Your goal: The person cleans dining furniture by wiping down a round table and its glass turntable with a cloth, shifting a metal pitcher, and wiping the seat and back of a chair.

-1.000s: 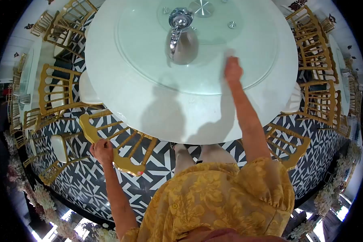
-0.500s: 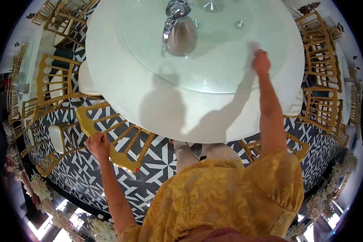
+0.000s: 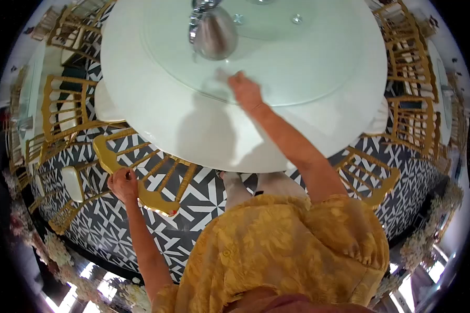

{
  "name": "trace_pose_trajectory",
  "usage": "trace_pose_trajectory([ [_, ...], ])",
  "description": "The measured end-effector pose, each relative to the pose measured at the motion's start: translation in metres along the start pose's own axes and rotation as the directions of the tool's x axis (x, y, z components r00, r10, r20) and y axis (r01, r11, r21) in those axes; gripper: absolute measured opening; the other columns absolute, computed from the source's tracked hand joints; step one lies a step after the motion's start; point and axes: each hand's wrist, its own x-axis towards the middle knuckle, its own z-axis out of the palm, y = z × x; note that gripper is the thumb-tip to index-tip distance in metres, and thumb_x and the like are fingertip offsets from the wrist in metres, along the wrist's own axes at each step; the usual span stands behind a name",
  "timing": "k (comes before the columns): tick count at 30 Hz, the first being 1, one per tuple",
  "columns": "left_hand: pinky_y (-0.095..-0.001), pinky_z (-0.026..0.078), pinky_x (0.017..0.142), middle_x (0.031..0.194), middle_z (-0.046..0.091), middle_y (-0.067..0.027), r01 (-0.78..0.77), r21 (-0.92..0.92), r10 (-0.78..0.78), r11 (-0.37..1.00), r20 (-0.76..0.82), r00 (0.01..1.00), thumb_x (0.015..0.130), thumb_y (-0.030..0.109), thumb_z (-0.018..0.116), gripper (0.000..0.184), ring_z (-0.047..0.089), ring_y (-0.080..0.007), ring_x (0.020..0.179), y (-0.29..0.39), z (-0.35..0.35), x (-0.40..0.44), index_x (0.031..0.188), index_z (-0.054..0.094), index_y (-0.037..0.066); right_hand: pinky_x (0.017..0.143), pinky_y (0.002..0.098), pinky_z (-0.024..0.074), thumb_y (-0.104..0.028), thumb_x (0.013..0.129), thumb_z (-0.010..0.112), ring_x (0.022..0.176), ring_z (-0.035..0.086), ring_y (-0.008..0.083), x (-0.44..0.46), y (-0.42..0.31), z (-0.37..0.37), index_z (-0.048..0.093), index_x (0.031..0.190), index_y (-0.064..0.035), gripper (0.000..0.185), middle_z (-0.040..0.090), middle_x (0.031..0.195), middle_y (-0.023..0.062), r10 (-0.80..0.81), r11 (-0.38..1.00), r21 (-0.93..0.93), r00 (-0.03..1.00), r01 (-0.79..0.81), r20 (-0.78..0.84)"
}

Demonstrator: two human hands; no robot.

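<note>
My left hand (image 3: 124,185) is closed on the top rail of a gold wooden chair (image 3: 159,200), which stands at the left front of the round white table (image 3: 156,125). My right hand (image 3: 246,93) is over the near part of the glass turntable (image 3: 308,68), its fingers drawn together. A pale, blurred patch shows at the fingertips; what it is I cannot make out. Just beyond that hand, a silver metal pitcher (image 3: 216,39) with a shiny handle stands on the glass.
Small round metal fittings (image 3: 296,19) show at the turntable's middle. Another gold chair (image 3: 373,177) is at the right front, with more gold chairs (image 3: 68,107) around the table. The floor (image 3: 104,235) has a black and white pattern. Pale flowers (image 3: 55,248) line the outer edge.
My right hand has swept left across the glass, from the right side to near the pitcher. My left hand stays on the chair. The view has shifted slightly.
</note>
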Motion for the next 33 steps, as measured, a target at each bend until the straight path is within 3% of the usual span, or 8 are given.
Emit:
trace_pose_trajectory([
  [4, -0.0387, 0.039, 0.099, 0.085, 0.069, -0.0033, -0.040, -0.028, 0.040, 0.999, 0.002, 0.999, 0.079, 0.014, 0.073, 0.007, 0.065, -0.0229, 0.088, 0.006, -0.011, 0.001, 0.080, 0.068, 0.010, 0.068, 0.0412, 0.0563, -0.008, 0.086, 0.056, 0.088, 0.066, 0.0281, -0.056, -0.015, -0.039, 0.060, 0.104, -0.0188, 0.022, 0.058, 0.100, 0.0068, -0.039, 0.993, 0.116, 0.979, 0.016, 0.199],
  [9, -0.0377, 0.039, 0.097, 0.084, 0.070, -0.0025, -0.078, -0.013, 0.078, 0.997, -0.021, 0.997, 0.081, 0.016, 0.073, 0.008, 0.064, -0.0216, 0.086, -0.004, -0.002, -0.002, 0.080, 0.068, 0.011, 0.072, 0.0481, 0.0546, -0.012, 0.090, 0.050, 0.089, 0.065, 0.0347, -0.095, 0.145, -0.079, 0.064, 0.103, -0.0178, 0.020, 0.061, 0.105, 0.0113, 0.329, 0.938, -0.072, 0.936, -0.339, -0.123],
  [13, -0.0383, 0.039, 0.097, 0.082, 0.069, -0.0015, -0.059, 0.022, 0.059, 0.998, -0.018, 0.998, 0.083, 0.022, 0.073, 0.011, 0.064, -0.0220, 0.085, -0.006, 0.002, -0.001, 0.079, 0.069, 0.012, 0.076, 0.0493, 0.0546, -0.013, 0.090, 0.050, 0.091, 0.066, 0.0376, -0.124, 0.233, -0.136, 0.067, 0.103, -0.0161, 0.022, 0.062, 0.106, 0.0115, 0.666, 0.706, -0.132, 0.716, -0.696, -0.209],
  [17, -0.0406, 0.040, 0.096, 0.077, 0.066, -0.0018, -0.110, 0.047, 0.111, 0.993, -0.026, 0.993, 0.084, 0.021, 0.072, 0.013, 0.063, -0.0231, 0.082, -0.012, 0.003, -0.002, 0.078, 0.067, 0.011, 0.076, 0.0459, 0.0538, -0.011, 0.092, 0.051, 0.089, 0.065, 0.0348, -0.117, 0.226, -0.097, 0.066, 0.107, -0.0097, 0.021, 0.064, 0.101, 0.0140, 0.259, 0.951, -0.052, 0.876, -0.305, -0.407],
  [19, -0.0404, 0.040, 0.096, 0.077, 0.066, -0.0019, -0.075, 0.029, 0.075, 0.997, 0.023, 0.997, 0.084, 0.021, 0.071, 0.013, 0.063, -0.0230, 0.082, -0.006, -0.001, -0.001, 0.077, 0.066, 0.011, 0.080, 0.0445, 0.0534, -0.011, 0.092, 0.048, 0.098, 0.064, 0.0345, -0.100, 0.180, -0.043, 0.066, 0.109, -0.0076, 0.025, 0.067, 0.106, 0.0152, 0.382, 0.898, -0.066, 0.844, -0.435, -0.376],
  [25, -0.0395, 0.041, 0.094, 0.077, 0.066, -0.0019, -0.101, -0.017, 0.100, 0.995, -0.045, 0.994, 0.083, 0.020, 0.071, 0.012, 0.063, -0.0226, 0.081, -0.006, 0.005, -0.002, 0.077, 0.066, 0.011, 0.085, 0.0436, 0.0556, -0.001, 0.085, 0.054, 0.103, 0.063, 0.0345, -0.067, -0.018, 0.006, 0.062, 0.114, -0.0040, 0.030, 0.063, 0.119, 0.0173, 0.208, 0.967, 0.184, 0.961, -0.174, -0.182],
  [32, -0.0386, 0.041, 0.091, 0.076, 0.067, -0.0008, -0.124, 0.087, 0.129, 0.988, -0.044, 0.991, 0.084, 0.024, 0.070, 0.012, 0.064, -0.0218, 0.081, -0.012, 0.004, -0.004, 0.078, 0.069, 0.013, 0.084, 0.0426, 0.0550, -0.005, 0.086, 0.058, 0.108, 0.062, 0.0295, -0.142, -0.107, 0.024, 0.062, 0.120, -0.0115, 0.035, 0.060, 0.112, 0.0131, -0.189, 0.912, 0.403, 0.952, 0.079, 0.241],
  [33, -0.0384, 0.041, 0.091, 0.076, 0.068, -0.0008, -0.120, 0.101, 0.126, 0.988, -0.056, 0.990, 0.084, 0.025, 0.070, 0.013, 0.064, -0.0219, 0.081, -0.011, 0.004, -0.004, 0.078, 0.069, 0.014, 0.089, 0.0420, 0.0534, -0.009, 0.090, 0.056, 0.112, 0.060, 0.0302, -0.167, -0.089, 0.057, 0.061, 0.123, -0.0126, 0.034, 0.060, 0.118, 0.0128, -0.068, 0.593, 0.794, 0.973, -0.137, 0.219],
])
